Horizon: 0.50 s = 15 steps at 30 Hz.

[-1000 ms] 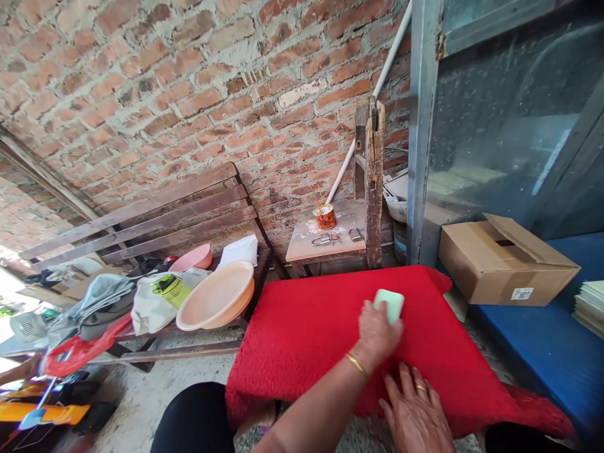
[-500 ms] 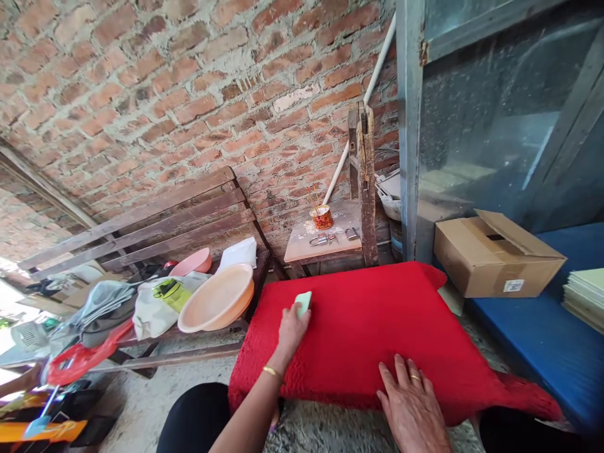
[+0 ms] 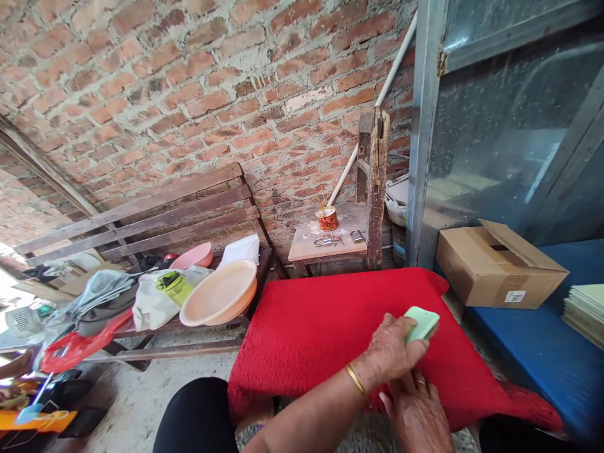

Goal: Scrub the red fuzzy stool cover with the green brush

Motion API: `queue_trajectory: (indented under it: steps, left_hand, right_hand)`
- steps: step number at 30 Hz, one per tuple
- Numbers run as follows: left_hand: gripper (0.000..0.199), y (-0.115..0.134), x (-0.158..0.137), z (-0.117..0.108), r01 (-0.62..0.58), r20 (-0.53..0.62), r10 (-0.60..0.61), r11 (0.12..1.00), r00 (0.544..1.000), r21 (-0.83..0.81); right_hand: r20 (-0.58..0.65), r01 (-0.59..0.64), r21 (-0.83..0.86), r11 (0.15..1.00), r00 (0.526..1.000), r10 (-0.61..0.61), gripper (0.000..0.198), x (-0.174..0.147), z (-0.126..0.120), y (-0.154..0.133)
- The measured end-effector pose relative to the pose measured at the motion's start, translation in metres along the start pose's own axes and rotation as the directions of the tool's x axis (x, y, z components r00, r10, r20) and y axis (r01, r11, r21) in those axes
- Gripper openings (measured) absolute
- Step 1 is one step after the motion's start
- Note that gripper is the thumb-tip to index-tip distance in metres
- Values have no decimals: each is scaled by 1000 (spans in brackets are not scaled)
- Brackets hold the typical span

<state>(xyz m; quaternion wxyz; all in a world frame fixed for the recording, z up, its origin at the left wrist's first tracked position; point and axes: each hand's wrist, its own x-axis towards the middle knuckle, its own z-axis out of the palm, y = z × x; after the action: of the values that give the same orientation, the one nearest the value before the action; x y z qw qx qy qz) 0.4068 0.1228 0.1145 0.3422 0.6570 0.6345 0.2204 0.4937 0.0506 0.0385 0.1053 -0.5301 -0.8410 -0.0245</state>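
My left hand [image 3: 394,346], with a gold bangle at the wrist, is closed around a mint-green brush [image 3: 422,322]. The brush has a smooth flat back and a darker underside, and it is at the right part of the red fleecy cloth [image 3: 325,321]. The cloth is spread over a low, flat support and hangs down at its edges. Below and partly behind my left hand, my right hand [image 3: 419,409] lies flat on the near edge of the cloth, fingers out and a ring on one. My left hand covers part of those fingers.
A wooden bench [image 3: 207,221] on the left carries a peach basin [image 3: 219,294], a pink bowl [image 3: 194,256] and bags. Behind the cloth, a wooden chair [image 3: 302,246] holds a red tin [image 3: 327,220] and padlocks. A cardboard box [image 3: 481,267] sits on a blue surface [image 3: 523,352] at right.
My left hand has carried the brush from the left part of the cloth across to the right, over my right hand. My right hand stays at the near edge. The view has shifted slightly.
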Motion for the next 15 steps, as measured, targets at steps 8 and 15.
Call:
queue_trajectory:
  steps: [8,15]
  left_hand:
    - [36,-148,-65,-124,516,-459,-436,855,774,57]
    - [44,-151,-88,-102,633,-537,-467,754,703,174]
  right_hand:
    - [-78,-10,54,998,997,14,40,-9,-5,-3]
    - [42,69,29,997,997,-70,47,-20,3,-19]
